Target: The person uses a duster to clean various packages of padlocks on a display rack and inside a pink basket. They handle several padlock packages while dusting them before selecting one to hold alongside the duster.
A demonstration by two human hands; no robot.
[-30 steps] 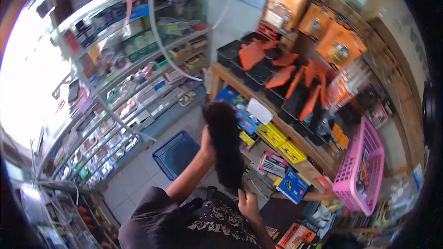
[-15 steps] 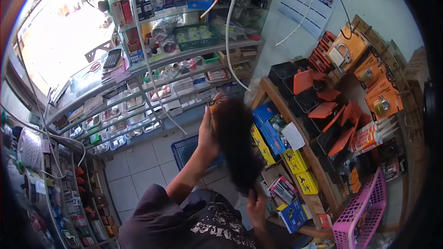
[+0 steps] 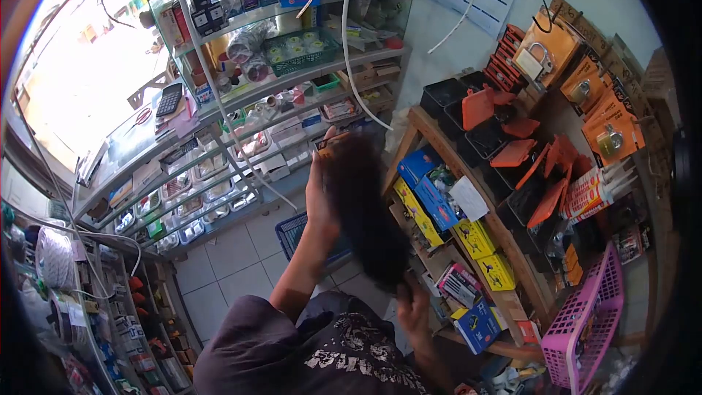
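Note:
A long, fuzzy black duster (image 3: 364,212) slants across the middle of the head view, blurred by motion. At its lower end, my right hand (image 3: 414,314) has its fingers closed around what looks like the handle. My left hand (image 3: 319,208) is upright along the duster's left side, with the fingers wrapped round a small orange-and-black package (image 3: 334,146). The duster overlaps this package and covers most of it, so its kind cannot be made out.
Right of me stands a wooden shelf (image 3: 468,190) with black bins, yellow and blue boxes, and hanging padlock packs (image 3: 608,139). A pink basket (image 3: 581,322) is at lower right. Ahead are a glass display counter (image 3: 219,113), dangling cables and a blue basket (image 3: 291,234) on the tiled floor.
Both hands stay closed. The left hand with the package and the duster's upper end have shifted slightly left and up; the view has turned a little.

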